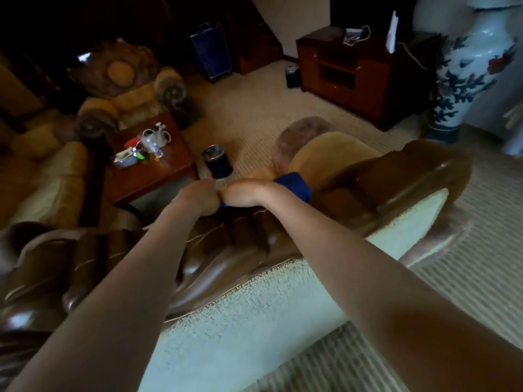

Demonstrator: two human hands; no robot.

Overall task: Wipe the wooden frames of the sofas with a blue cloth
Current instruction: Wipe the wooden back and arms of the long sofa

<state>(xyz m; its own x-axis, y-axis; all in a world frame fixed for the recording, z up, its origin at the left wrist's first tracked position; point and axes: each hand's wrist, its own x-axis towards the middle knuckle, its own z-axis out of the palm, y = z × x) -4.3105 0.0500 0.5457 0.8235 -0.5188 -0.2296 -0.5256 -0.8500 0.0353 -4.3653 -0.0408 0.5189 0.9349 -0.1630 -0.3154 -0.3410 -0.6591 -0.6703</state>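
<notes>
Both arms are reached over the sofa back from behind. The left hand [198, 198] and right hand [244, 193] are met knuckle to knuckle on the far side of the carved wooden frame [283, 236], fingers turned down and away, so their curl cannot be made out. The blue cloth [295, 186] is bunched directly under the right hand and wrist, spilling out to that hand's right, with a sliver showing between the two hands; the right hand is judged the nearer and probably the holder. The frame's long axis runs lower left to upper right, so the wiping stroke is expected along it. The cloth is seen deep blue, crumpled, soft; the frame dark brown, glossy, scalloped.
</notes>
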